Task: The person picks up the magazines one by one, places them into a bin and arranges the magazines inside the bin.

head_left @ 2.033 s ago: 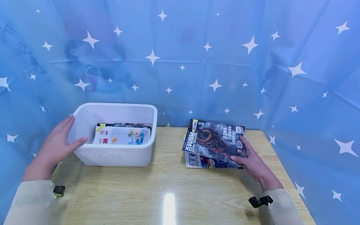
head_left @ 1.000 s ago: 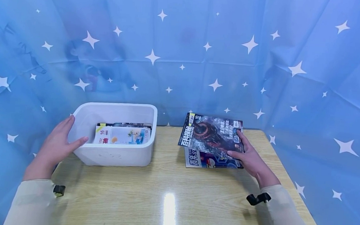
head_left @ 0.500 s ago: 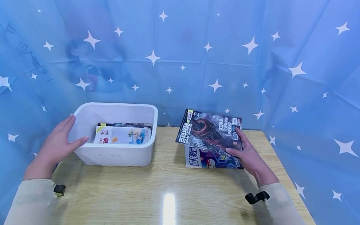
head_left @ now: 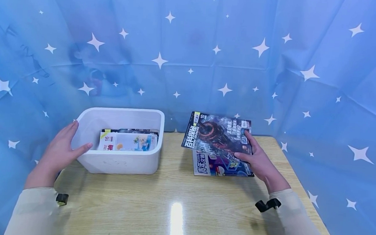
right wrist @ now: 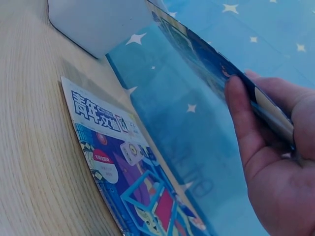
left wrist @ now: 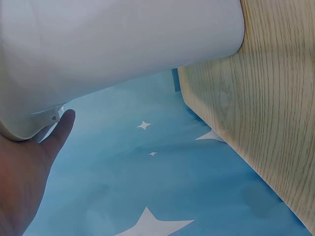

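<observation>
My right hand pinches a dark magazine by its right edge, thumb on the cover and fingers behind. In the right wrist view this magazine is seen edge-on, raised off the table. Below it a blue magazine with a white title band lies flat, partly covered in the head view. At the left, my left hand rests on the left rim of a white bin, thumb over the front edge. Inside the bin a white magazine with a beach picture lies in front of a darker one.
All of this stands on a light wooden table, whose right edge slopes away beside my right arm. A blue curtain with white stars hangs close behind and at both sides.
My right hand has lifted the dark magazine off the blue one and shifted it up and left, uncovering more of the blue cover. The left hand and bin have stayed put.
</observation>
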`<action>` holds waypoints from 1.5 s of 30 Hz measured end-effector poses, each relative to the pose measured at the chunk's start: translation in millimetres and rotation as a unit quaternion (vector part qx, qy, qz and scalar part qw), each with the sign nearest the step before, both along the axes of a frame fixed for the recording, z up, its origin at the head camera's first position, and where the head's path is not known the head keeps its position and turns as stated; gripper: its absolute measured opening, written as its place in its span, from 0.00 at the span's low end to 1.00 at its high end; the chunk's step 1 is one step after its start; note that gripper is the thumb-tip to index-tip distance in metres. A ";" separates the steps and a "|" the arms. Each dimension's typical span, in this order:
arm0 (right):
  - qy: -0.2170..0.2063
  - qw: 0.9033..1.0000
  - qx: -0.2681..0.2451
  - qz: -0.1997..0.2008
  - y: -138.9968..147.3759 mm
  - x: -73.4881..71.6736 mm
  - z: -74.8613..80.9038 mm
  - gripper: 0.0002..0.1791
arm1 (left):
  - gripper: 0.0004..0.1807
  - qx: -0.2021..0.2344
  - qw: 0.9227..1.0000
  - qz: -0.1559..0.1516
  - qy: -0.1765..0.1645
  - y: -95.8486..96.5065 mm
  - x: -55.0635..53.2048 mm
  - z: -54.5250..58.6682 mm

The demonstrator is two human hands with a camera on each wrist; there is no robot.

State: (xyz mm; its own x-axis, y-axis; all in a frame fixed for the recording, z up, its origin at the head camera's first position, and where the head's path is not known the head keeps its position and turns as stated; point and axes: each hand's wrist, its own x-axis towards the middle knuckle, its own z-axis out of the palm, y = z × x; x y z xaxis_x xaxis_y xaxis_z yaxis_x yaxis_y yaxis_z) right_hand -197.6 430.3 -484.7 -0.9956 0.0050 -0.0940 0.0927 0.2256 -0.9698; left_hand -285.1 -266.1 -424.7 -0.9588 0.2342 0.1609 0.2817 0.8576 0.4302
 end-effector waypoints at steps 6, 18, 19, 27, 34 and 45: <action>0.004 1.000 -0.014 0.004 -0.9 -2.1 3.7 0.61 | 0.60 0.001 1.000 0.001 -0.002 0.4 0.5 0.9; 0.008 0.999 -0.028 0.014 -4.0 -6.1 9.7 0.60 | 0.61 0.003 1.000 0.002 -0.004 0.3 0.8 1.2; 0.009 0.999 -0.033 0.016 -4.0 -6.3 10.1 0.59 | 0.61 0.003 1.000 0.001 -0.003 0.4 1.0 1.3; 0.015 0.997 -0.071 0.027 -6.8 -8.4 16.0 0.59 | 0.61 0.004 1.000 -0.002 0.003 0.8 1.8 1.9; 0.010 0.997 -0.074 0.028 -11.4 -10.2 23.7 0.58 | 0.60 0.005 1.000 -0.002 0.005 1.1 1.8 2.4; -0.004 0.995 -0.098 0.027 -19.6 -14.3 34.8 0.56 | 0.59 0.003 1.000 -0.007 0.011 2.1 4.7 2.4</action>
